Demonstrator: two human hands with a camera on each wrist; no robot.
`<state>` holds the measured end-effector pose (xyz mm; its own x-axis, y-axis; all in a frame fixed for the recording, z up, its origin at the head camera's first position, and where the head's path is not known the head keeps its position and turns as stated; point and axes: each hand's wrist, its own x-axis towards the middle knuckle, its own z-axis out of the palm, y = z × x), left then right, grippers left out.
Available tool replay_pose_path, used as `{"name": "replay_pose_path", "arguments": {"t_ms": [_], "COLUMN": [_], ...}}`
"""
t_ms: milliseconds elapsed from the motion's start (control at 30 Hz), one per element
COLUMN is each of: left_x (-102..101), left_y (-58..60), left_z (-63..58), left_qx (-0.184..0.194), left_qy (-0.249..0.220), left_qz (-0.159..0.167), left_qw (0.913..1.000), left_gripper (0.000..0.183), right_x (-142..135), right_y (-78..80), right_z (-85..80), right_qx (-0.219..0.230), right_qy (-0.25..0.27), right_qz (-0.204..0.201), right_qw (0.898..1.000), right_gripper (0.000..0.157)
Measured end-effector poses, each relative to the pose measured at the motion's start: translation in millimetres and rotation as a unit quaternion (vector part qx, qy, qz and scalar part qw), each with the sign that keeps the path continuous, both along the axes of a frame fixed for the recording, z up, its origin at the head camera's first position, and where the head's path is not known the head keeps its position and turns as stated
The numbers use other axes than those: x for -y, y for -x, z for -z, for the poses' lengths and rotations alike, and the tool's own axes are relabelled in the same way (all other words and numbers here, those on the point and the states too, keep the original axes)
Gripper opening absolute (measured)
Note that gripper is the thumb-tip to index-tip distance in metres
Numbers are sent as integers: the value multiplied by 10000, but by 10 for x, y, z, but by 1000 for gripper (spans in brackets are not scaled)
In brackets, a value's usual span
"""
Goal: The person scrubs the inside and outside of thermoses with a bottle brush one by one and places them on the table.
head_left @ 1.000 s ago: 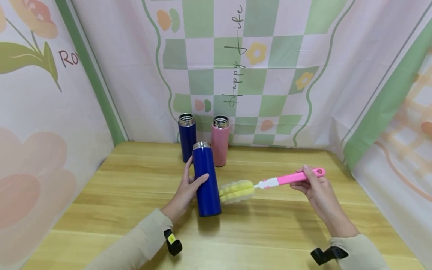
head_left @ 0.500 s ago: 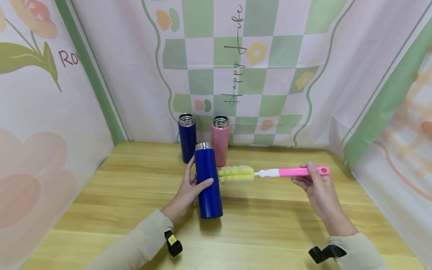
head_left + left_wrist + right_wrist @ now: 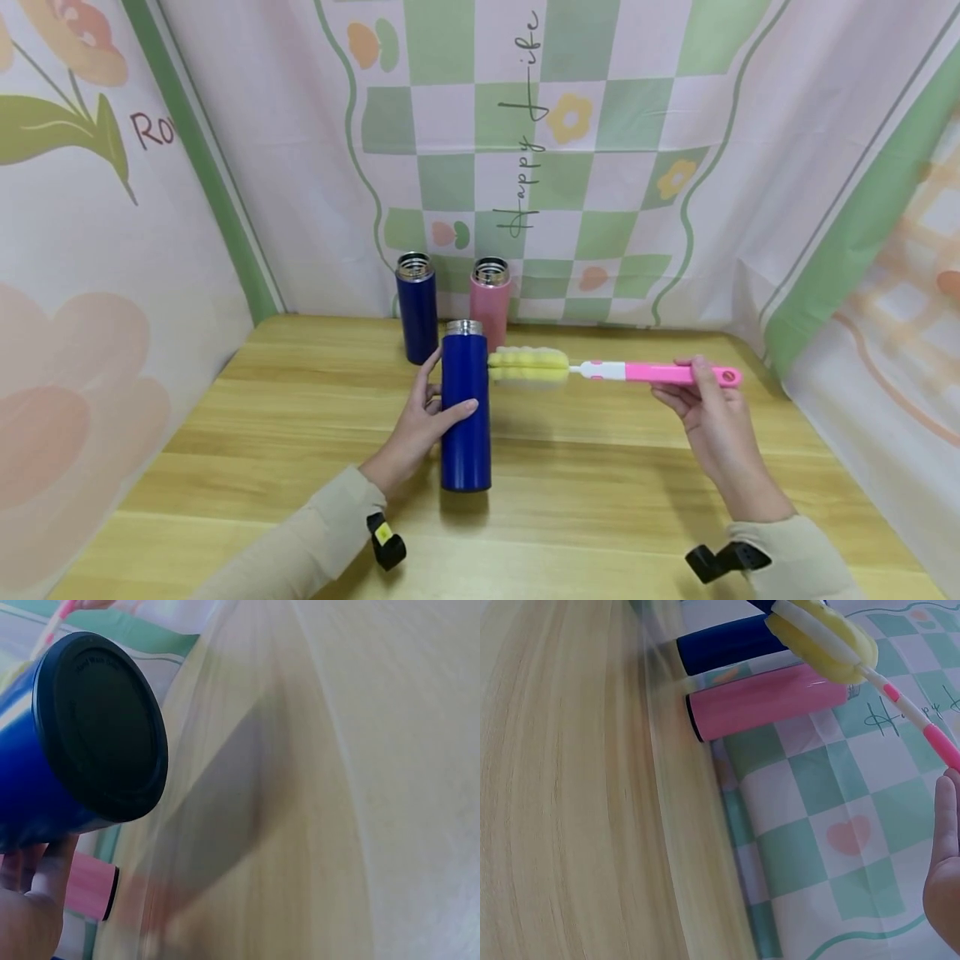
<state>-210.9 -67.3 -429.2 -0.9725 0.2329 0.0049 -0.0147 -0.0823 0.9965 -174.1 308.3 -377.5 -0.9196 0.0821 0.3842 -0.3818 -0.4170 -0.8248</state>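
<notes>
My left hand [image 3: 420,425] grips a blue vacuum flask [image 3: 467,417] around its middle, thumb across the front. The flask stands nearly upright above the table, steel neck up and lid off; its black base [image 3: 105,727] faces the left wrist camera. With my right hand [image 3: 716,425] I hold a bottle brush by its pink handle [image 3: 675,374], level, pointing left. The brush's yellow sponge head [image 3: 530,365] meets the flask's right side near its upper part. In the right wrist view the sponge [image 3: 829,641] overlaps the flask, and part of my right hand [image 3: 945,862] shows at the edge.
Behind the held flask stand a dark blue flask [image 3: 417,312] and a pink flask [image 3: 491,308], both uncapped; the pink one is partly hidden. The wooden table [image 3: 300,467] ends at a patterned curtain [image 3: 585,192] at the back, with more cloth at both sides.
The brush has moved up along the flask's side and slightly right, from its lower half to its upper part. The flask has shifted a little right and straightened from a tilt.
</notes>
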Motion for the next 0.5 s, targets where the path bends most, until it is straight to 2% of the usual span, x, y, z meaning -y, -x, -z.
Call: {"name": "replay_pose_path", "arguments": {"t_ms": [200, 500], "left_x": [9, 28], "left_y": [-3, 10], "left_z": [-15, -26], "left_qx": [33, -139], "left_qy": [282, 474], "left_qz": [-19, -159], "left_qw": [9996, 9987], "left_gripper": [88, 83], "right_x": [-14, -43], "right_y": [-16, -38], "right_z": [-24, -30], "right_qx": [2, 70], "right_qy": [106, -147], "right_qz": [0, -47], "right_qw": [9999, 9999], "right_gripper": [28, 29]}}
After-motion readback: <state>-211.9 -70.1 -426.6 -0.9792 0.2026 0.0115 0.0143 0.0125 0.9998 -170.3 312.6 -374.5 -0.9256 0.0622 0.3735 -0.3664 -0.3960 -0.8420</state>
